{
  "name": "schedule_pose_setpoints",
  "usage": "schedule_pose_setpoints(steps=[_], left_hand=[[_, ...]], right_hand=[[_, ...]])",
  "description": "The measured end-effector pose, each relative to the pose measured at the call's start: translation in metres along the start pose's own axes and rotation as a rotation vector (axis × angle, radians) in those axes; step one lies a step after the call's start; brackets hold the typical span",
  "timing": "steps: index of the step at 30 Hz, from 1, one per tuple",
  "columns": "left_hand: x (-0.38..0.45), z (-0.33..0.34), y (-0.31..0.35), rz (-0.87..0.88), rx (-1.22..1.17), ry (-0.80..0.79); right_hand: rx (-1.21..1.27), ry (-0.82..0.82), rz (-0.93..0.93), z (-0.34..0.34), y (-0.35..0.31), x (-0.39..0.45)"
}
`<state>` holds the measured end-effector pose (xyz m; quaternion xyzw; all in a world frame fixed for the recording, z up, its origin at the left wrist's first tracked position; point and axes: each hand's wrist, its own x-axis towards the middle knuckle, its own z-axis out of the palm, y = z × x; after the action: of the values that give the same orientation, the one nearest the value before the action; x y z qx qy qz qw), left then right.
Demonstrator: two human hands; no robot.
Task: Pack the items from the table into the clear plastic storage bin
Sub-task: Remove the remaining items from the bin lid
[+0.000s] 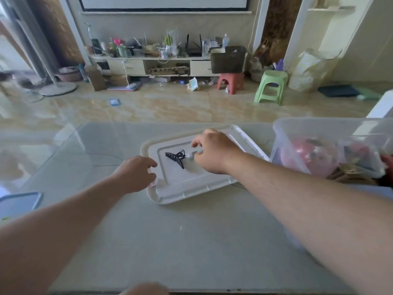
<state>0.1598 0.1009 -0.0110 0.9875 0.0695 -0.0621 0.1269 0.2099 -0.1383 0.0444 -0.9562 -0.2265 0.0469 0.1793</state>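
Observation:
A white bin lid [191, 186] lies flat on the table in the middle. On it rests a dark hair claw clip [175, 158] and, just right of it, a small white object [192, 154]. My right hand [212, 152] curls over that white object and pinches it. My left hand [136, 173] hovers at the lid's left edge with fingers loosely curled, and something small and pinkish shows under its fingertips. The clear plastic storage bin [280, 133] stands at the right, with pink and dark items inside.
The grey table [180, 241] has a glass top. A blue-rimmed lid [32, 199] peeks in at the left edge. Beyond the table lie a tiled floor, a red stool [230, 81], a green stool [272, 86] and a cluttered TV cabinet.

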Motion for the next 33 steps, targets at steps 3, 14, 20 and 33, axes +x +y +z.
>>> schedule_pose_setpoints(steps=[3,14,20,33], left_hand=[[0.015,0.036,-0.02,0.012,0.105,-0.135],[0.039,0.061,-0.048,0.092,0.11,0.106],[0.011,0.018,-0.007,0.137,-0.125,0.239],[-0.085,-0.081,0.252,0.756,-0.289,0.392]], right_hand=[[0.012,-0.092,0.086,0.053,-0.003,0.042],[-0.02,-0.049,0.304,0.141,-0.007,0.109],[0.059,0.052,0.157,0.087,-0.017,0.071],[-0.134,0.449,0.265,-0.169,0.117,-0.163]])
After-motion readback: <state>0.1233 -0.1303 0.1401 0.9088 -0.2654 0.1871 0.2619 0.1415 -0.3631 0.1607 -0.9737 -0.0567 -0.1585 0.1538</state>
